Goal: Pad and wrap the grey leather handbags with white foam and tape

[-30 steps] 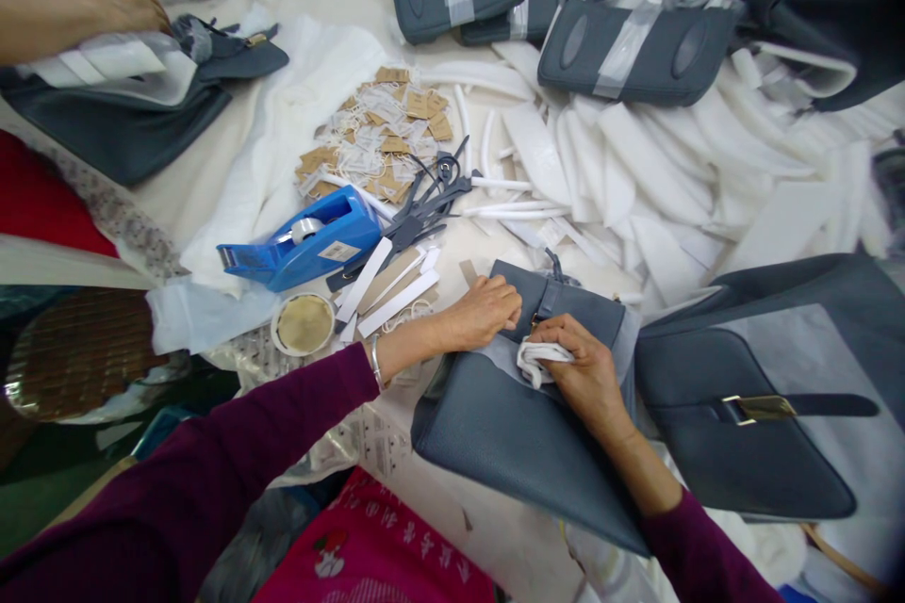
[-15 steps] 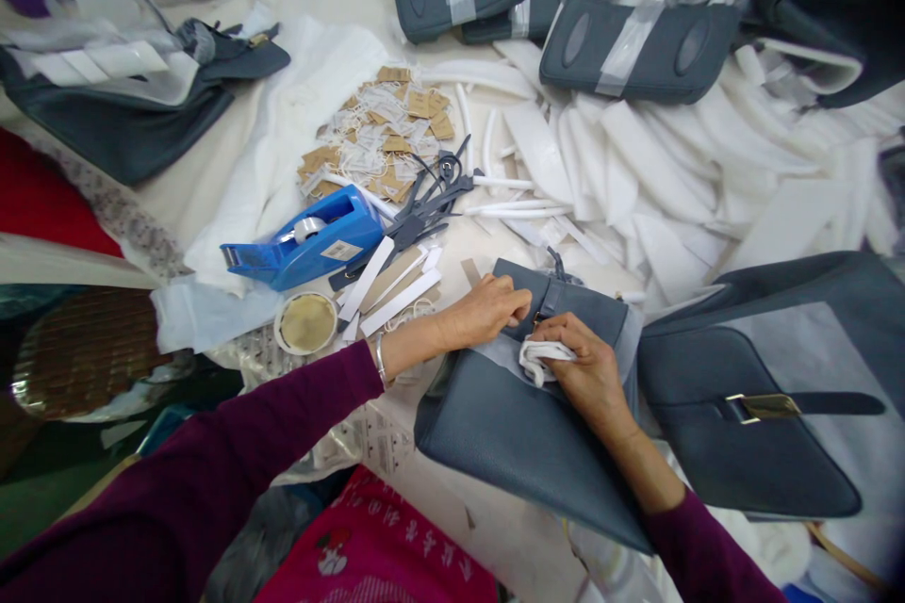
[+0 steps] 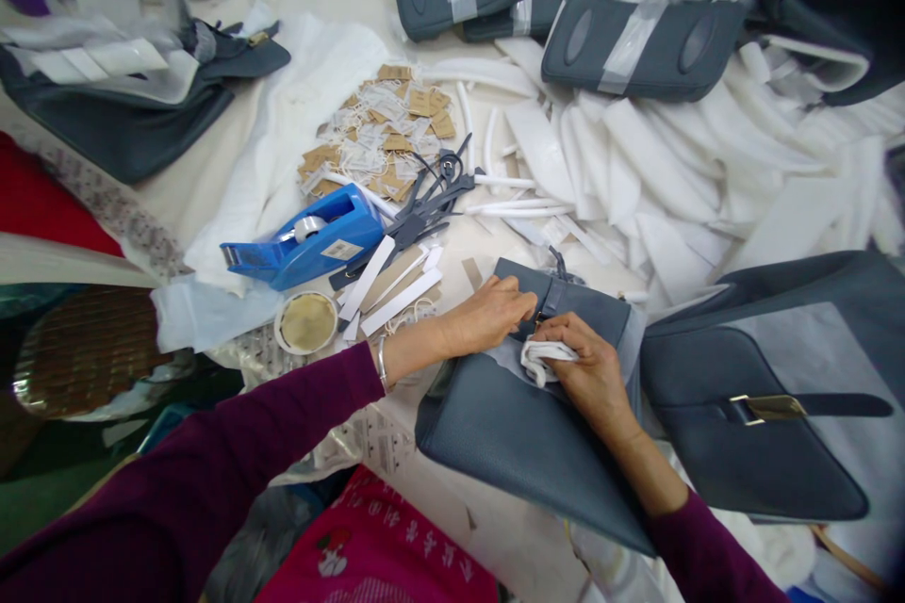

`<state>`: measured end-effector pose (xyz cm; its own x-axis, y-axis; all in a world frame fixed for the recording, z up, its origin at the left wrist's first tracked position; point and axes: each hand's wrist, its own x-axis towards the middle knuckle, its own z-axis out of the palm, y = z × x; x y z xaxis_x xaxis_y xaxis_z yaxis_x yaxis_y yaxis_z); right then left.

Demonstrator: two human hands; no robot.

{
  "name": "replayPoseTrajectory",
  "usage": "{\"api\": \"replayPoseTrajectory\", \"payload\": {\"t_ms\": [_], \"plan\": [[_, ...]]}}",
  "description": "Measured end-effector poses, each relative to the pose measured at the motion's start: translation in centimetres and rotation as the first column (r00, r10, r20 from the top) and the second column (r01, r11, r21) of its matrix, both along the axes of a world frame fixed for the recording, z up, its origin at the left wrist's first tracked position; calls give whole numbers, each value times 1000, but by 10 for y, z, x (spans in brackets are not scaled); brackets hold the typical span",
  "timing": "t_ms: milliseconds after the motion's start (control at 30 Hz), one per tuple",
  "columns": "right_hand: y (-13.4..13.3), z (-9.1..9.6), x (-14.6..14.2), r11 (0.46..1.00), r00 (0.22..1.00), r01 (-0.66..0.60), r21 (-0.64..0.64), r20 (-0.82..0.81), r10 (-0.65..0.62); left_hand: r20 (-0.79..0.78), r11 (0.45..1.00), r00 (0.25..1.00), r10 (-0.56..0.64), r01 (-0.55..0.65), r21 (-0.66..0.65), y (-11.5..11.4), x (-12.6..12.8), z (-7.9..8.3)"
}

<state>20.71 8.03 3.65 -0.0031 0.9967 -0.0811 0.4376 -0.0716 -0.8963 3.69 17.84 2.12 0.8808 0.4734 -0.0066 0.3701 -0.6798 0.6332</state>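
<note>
A dark blue-grey leather bag (image 3: 523, 433) lies in front of me, its flap (image 3: 600, 306) at the far end with a strap and a small buckle. My right hand (image 3: 584, 363) is closed on a folded white cloth (image 3: 543, 360), close to the buckle. My left hand (image 3: 495, 313) rests on the flap's left side with curled fingers; whether they pinch part of the strap or buckle is hidden. Some thin translucent wrapping shows beneath the flap, between my hands.
A second bag with a gold buckle (image 3: 770, 409) lies to the right. Left of my hands are a blue tape dispenser (image 3: 311, 240), a round tin (image 3: 306, 322), paper strips (image 3: 400, 301) and dark straps (image 3: 424, 212). Brown tags (image 3: 396, 127), white padding (image 3: 657, 151) and taped bags (image 3: 640, 47) lie behind.
Both hands stay at the buckle area, with only a tiny shift. The view has moved slightly; the cloth is still in my right hand.
</note>
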Motion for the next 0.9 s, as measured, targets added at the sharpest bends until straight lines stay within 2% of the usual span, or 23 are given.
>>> {"api": "replayPoseTrajectory", "payload": {"t_ms": [167,267,333,400,433,467,567,633,700,767,800,900], "plan": [[0,1,-1,1000,1000,0,-4,14,0,-27,1000,999,-21,21,14,0,2,0],[1,1,-1,1000,1000,3,-1,7,-3,-18,997,998,-67,66,-31,3,1,2],[1,1,0,1000,1000,3,-4,-2,-3,29,987,996,-86,89,-135,7,-3,4],[1,0,0,1000,1000,2,-6,-5,-2,125,940,992,-12,54,-337,11,-8,6],[1,0,0,1000,1000,1,-5,-7,-1,179,887,980,85,8,-462,12,-12,7],[1,0,0,1000,1000,1,-2,-10,-1,221,807,952,212,-43,-588,14,-15,8],[1,-1,1,1000,1000,4,5,-19,-4,206,490,778,594,-147,-859,12,-23,10],[0,-2,1,1000,1000,3,-2,-18,-3,141,317,677,722,-143,-938,7,-26,15],[0,-2,1,1000,1000,-4,-21,-21,3,84,188,614,785,-108,-976,-1,-28,22],[-2,-3,2,999,1000,-15,-44,-17,14,56,106,579,813,-52,-993,-11,-30,31],[-2,-3,2,998,1000,-18,-54,-13,17,55,83,564,824,-24,-996,-16,-31,36],[-4,-6,4,997,1000,-29,-78,-9,28,80,65,503,861,48,-997,-28,-34,50]]}}
